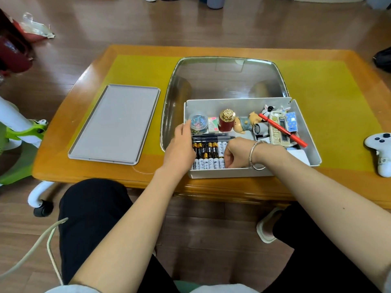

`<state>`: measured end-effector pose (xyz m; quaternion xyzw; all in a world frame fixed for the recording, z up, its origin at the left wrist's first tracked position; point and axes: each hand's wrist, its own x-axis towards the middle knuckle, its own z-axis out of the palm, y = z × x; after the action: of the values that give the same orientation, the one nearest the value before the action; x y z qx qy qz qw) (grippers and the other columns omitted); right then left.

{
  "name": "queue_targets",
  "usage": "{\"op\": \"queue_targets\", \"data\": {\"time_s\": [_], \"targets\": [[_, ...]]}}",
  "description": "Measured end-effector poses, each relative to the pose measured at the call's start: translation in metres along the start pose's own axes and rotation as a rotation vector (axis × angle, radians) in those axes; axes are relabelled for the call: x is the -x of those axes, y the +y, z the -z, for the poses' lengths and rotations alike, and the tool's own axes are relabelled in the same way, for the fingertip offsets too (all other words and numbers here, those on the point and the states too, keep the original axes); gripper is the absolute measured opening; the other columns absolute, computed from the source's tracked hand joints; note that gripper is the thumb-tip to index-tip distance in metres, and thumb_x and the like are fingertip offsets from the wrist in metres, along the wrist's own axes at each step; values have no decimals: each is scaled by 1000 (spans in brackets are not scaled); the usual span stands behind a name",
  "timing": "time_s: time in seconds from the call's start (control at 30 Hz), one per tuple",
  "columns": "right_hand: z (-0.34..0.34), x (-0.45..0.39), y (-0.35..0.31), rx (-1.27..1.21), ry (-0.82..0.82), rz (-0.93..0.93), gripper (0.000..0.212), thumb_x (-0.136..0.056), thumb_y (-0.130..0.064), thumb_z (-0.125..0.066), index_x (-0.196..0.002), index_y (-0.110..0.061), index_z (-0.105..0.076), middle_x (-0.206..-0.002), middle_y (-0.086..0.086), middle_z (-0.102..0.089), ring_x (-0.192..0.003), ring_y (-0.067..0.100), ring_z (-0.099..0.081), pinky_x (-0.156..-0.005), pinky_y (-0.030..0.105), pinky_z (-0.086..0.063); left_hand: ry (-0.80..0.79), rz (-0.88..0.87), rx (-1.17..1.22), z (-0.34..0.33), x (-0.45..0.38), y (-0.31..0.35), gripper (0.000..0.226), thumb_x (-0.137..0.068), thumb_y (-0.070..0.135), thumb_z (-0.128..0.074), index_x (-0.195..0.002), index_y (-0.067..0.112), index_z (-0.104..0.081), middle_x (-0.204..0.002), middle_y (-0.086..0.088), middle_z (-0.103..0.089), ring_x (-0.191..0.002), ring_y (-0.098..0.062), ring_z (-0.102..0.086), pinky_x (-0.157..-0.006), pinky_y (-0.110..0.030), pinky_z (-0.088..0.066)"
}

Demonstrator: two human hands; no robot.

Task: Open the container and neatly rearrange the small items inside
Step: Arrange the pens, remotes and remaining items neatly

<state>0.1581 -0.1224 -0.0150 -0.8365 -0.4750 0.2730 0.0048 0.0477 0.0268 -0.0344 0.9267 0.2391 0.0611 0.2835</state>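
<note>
While inside the container (249, 173): left hand (179, 149) flat on batteries (208, 154), right hand (237, 153) curled, grasp unclear.

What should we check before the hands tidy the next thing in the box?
1. Box open, lid set aside on the table: ok.
2. Batteries lined up in rows: ok.
3. Black pens lying flat beside the batteries: ok.
4. Red pen tidy: not ok, it lies slanted across the calculator.
5. Right hand free: cannot tell, fingers curled downward.
6. Left hand steady at the box's edge: ok.
</note>
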Motion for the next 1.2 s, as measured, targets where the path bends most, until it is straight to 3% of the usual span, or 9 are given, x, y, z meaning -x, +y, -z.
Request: {"op": "queue_targets", "data": {"time_s": [0.1, 0.3, 0.57, 0.63, 0.7, 0.8, 0.93, 1.1, 1.2], "targets": [[4, 4, 3, -31, 23, 9, 4, -76, -9, -70, -75, -12, -72, -79, -1, -72, -66, 6, -59, -72, 24, -54, 0, 3, 6, 0, 0, 0, 82, -82, -6, -59, -149, 17, -19, -153, -7, -24, -121, -26, -51, -91, -41, -52], [2, 2, 4, 19, -91, -46, 11, -81, -5, -65, -84, -12, -72, -86, 1, -70, -81, 16, -64, -78, 28, -55, 20, 13, 33, 0, 0, 2, 79, -84, -7, -58, -149, 17, -21, -152, -7, -25, -124, -26, -48, -92, -40, -52], [14, 12, 15, -241, -45, -28, 18, -71, -2, -67, -79, -18, -71, -64, -10, -66, -51, -5, -56, -56, 12, -46, 14, 23, 50, 1, 3, 4, 77, -84, -7, -57, -149, 17, -21, -152, -7, -25, -131, -27, -39, -101, -42, -46], [17, 15, 20, -356, 25, -33, 20, -70, 1, -67, -79, -16, -70, -68, -4, -68, -54, -2, -59, -54, 10, -48, 169, -97, -44, 3, 6, 4, 63, -89, 4, -58, -145, 17, -33, -149, -7, -33, -134, -25, -34, -104, -41, -36], [21, 17, 24, -452, 116, -34, 21, -71, 5, -65, -79, -14, -70, -70, 2, -69, -53, -2, -58, -53, 9, -47, 310, -319, -158, 8, 8, 4, 44, -89, 26, -64, -132, 20, -54, -134, -2, -53, -122, -22, -43, -95, -37, -33], [26, 20, 28, -552, 202, -39, 20, -72, 6, -65, -82, -11, -70, -71, 4, -68, -53, -3, -56, -55, 9, -47, 189, -499, -248, 11, 7, 5, 38, -83, 47, -64, -113, 24, -69, -110, 5, -68, -105, -20, -51, -82, -34, -29], [29, 20, 30, -619, 280, -13, 18, -75, 7, -65, -84, -8, -70, -73, 8, -67, -50, -4, -53, -56, 7, -45, 119, -514, -344, 10, -6, 11, 28, -89, 39, -62, -113, 27, -68, -108, 6, -69, -101, -18, -51, -79, -32, -27], [25, 17, 35, -340, 368, -27, 21, -72, -8, -78, -91, -13, -71, -69, -9, -63, -53, -5, -51, -56, 2, -37, 33, -502, -405, 7, -22, 17, 26, -95, 33, -54, -115, 21, -66, -112, 1, -66, -106, -20, -51, -83, -33, -34], [18, 10, 35, -46, 476, -34, 20, -76, -15, -75, -95, -12, -71, -88, 2, -69, -81, 15, -61, -76, 25, -48, 14, -486, -464, 5, -28, 20, 29, -98, 32, -47, -114, 16, -65, -110, -4, -65, -104, -23, -51, -82, -35, -37]]}}
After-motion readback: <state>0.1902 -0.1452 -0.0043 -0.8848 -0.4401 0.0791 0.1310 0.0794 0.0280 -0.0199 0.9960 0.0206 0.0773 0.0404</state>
